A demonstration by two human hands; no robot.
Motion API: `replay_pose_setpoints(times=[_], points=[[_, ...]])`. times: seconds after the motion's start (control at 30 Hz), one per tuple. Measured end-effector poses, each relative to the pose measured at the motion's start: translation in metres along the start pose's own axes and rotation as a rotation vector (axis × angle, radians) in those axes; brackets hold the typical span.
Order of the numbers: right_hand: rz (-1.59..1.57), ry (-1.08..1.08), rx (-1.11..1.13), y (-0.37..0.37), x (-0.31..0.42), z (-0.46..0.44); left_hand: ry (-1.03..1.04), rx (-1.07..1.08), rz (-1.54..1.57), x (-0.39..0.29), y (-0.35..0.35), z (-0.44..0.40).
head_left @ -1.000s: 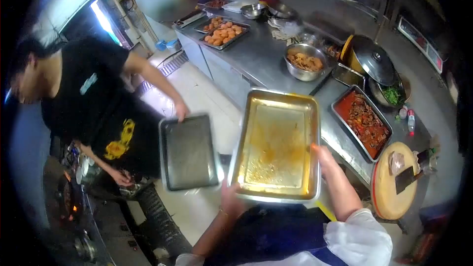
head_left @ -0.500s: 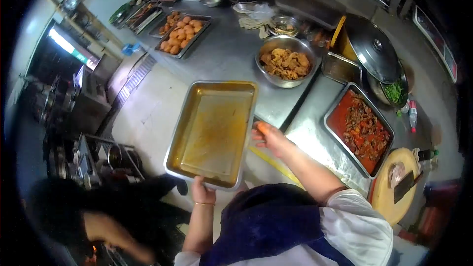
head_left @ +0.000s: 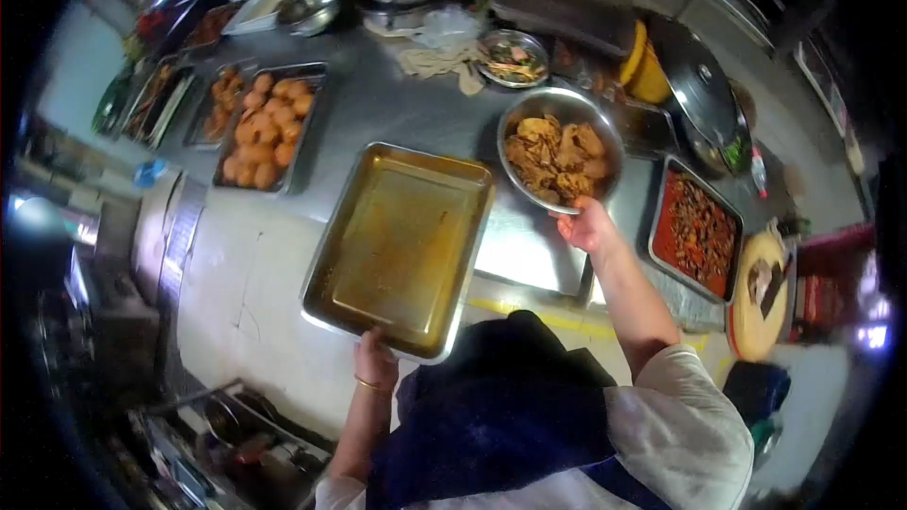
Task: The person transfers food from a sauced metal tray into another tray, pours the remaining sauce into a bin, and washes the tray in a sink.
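My left hand [head_left: 376, 364] is closed on the near edge of a deep rectangular metal tray [head_left: 470, 269]. The tray holds no food; a thin brownish, oily film coats its bottom. My right hand [head_left: 588, 225] is at the near rim of a round steel bowl [head_left: 511, 179], thumb and fingers closed about the rim, some fingertips hidden beneath it. Browned pieces of cooked meat [head_left: 557, 156] fill that bowl, which is on the steel counter just right of the tray's far corner.
A tray of brown round eggs [head_left: 265, 132] stands at left on the counter [head_left: 378, 94]. At right are a tray of food in red sauce [head_left: 697, 236] and a round chopping board [head_left: 756, 316]. A cloth [head_left: 439, 61], a small bowl [head_left: 513, 59] and a large pot lid [head_left: 699, 80] lie further back.
My right hand has left the tray's right side and reached forward to the bowl's rim. My left hand still holds the tray. The view has turned; the person at lower left is gone from it.
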State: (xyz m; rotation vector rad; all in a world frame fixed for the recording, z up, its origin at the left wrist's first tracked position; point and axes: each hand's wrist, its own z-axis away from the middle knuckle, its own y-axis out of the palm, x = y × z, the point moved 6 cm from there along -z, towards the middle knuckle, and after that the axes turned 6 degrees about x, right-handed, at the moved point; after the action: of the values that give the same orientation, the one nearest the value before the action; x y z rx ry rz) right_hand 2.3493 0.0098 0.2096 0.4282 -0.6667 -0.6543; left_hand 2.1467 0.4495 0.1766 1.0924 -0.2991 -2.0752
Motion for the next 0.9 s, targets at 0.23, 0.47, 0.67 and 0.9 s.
replay_pose_setpoints(times=[0.23, 0.47, 0.67, 0.9], points=[[-0.077, -0.183, -0.168, 0.006, -0.032, 0.023, -0.181, 0.043, 0.017, -0.052, 0.054, -0.069], [-0.142, -0.199, -0.11, 0.012, -0.034, 0.015, -0.187, -0.021, 0.062, -0.057, 0.054, -0.08], [-0.135, -0.171, -0.018, 0.008, -0.028, 0.0, -0.246, 0.113, 0.021, -0.056, 0.073, -0.095], [-0.051, -0.23, -0.108, 0.017, -0.014, 0.005, -0.339, -0.009, -0.105, -0.038, 0.079, -0.11]])
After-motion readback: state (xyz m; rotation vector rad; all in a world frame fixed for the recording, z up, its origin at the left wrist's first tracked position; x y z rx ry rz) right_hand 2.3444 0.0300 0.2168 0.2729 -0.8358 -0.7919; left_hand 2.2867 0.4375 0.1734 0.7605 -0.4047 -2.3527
